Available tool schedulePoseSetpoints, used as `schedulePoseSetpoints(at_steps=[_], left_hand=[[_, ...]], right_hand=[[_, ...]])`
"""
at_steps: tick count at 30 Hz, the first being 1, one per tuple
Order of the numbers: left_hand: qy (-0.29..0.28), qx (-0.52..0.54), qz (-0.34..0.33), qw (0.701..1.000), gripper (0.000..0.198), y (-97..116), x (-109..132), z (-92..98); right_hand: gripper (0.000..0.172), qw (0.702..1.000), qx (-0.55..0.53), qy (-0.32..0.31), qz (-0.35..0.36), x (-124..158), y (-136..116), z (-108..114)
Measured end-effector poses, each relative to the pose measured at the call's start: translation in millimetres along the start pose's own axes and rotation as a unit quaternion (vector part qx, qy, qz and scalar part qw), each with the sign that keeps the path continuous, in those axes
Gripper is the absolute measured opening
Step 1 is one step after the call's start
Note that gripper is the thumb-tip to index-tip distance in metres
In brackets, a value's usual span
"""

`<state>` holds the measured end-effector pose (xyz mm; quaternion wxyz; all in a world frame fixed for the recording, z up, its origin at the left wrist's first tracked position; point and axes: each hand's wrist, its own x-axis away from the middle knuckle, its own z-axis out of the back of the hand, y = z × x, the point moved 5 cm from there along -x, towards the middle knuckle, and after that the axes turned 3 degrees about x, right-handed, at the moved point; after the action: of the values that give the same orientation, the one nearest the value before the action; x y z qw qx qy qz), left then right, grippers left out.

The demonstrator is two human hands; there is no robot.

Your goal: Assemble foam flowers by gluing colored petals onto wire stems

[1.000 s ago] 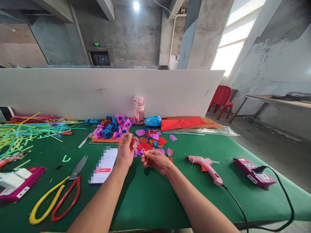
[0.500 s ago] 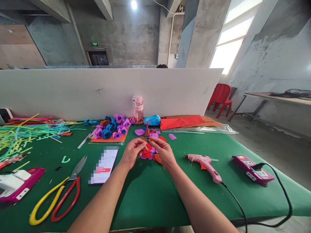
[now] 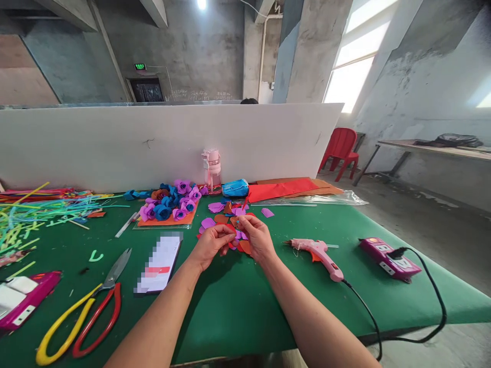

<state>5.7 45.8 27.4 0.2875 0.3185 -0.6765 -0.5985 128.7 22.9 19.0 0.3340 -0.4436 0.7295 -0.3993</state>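
My left hand is closed in a pinch over the loose petals, with a bit of red by its fingertips. Close beside it, my right hand also pinches, and a tiny blue tip shows at its fingers. A narrow red strip rises just above the right fingers; whether it is held, I cannot tell. Under and around both hands lie cut-out petals in purple, red and brown, among them a purple petal and an orange-brown petal. What each hand grips is mostly hidden.
Finished paper flowers sit on an orange sheet at the back left. Scissors and a phone lie left of my arms. A pink glue gun and a power strip are to the right. Red sheets lie behind.
My hands have shifted slightly; the left has dropped lower and away from the right fingertips, uncovering more petals. The whole view has moved a little, so the table things appear further left.
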Motion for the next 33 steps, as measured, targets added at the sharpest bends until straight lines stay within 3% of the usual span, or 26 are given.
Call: schedulePoseSetpoints(at_steps=[5, 9, 13, 14, 18, 24, 33], left_hand=[[0.019, 0.014, -0.011, 1.000, 0.027, 2, 0, 2.1], [0.068, 0.043, -0.043, 0.996, 0.025, 6, -2, 13.4], [0.097, 0.071, -0.053, 0.991, 0.023, 6, -3, 22.1], [0.100, 0.077, -0.050, 0.991, 0.024, 6, -3, 22.5], [0.097, 0.071, -0.038, 0.992, 0.025, 4, -4, 19.9], [0.071, 0.032, -0.043, 0.996, 0.026, 2, -4, 16.9], [0.058, 0.013, -0.043, 0.997, 0.027, 2, -3, 14.5]], right_hand=[[0.023, 0.999, 0.012, -0.024, -0.026, 2, 0, -5], [0.030, 0.996, -0.057, -0.014, -0.060, 3, 0, -5], [0.006, 0.988, -0.116, -0.021, -0.102, 2, 3, 0], [0.006, 0.986, -0.120, -0.027, -0.111, 2, 4, 0], [0.005, 0.986, -0.113, -0.032, -0.120, 2, 9, 0], [0.031, 0.983, -0.088, -0.082, -0.142, 4, 15, -7], [0.030, 0.987, -0.054, -0.076, -0.134, 4, 15, -6]])
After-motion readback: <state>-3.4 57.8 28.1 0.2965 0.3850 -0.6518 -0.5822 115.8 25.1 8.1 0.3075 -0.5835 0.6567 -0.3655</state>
